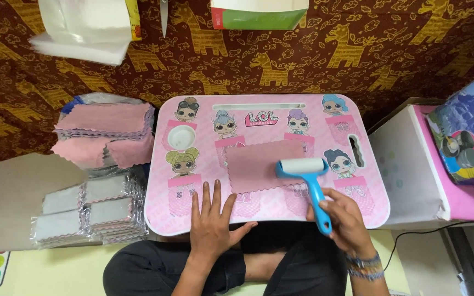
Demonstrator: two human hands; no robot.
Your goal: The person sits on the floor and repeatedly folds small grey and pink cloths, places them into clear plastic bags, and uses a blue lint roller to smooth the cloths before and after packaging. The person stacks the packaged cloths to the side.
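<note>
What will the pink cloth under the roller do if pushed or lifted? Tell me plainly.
The pink cloth lies flat and thin with pinked edges, so it probably flops when lifted. It looks light and may slide or bunch under the lint roller, which could be why the left hand rests nearby on the lap desk.

Both forearms are bare, with no sleeves reaching the wrists. Just behind the right hand (pixel 348 219), the wrist wears stacked beaded bracelets (pixel 364 265) in blue and mixed colours. The left hand (pixel 212 225) wears nothing. Dark trousers (pixel 154 266) cover the legs.

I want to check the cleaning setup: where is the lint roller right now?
The lint roller sits on the right edge of the pink cloth mid-tray, its blue handle held by the right hand.
</note>
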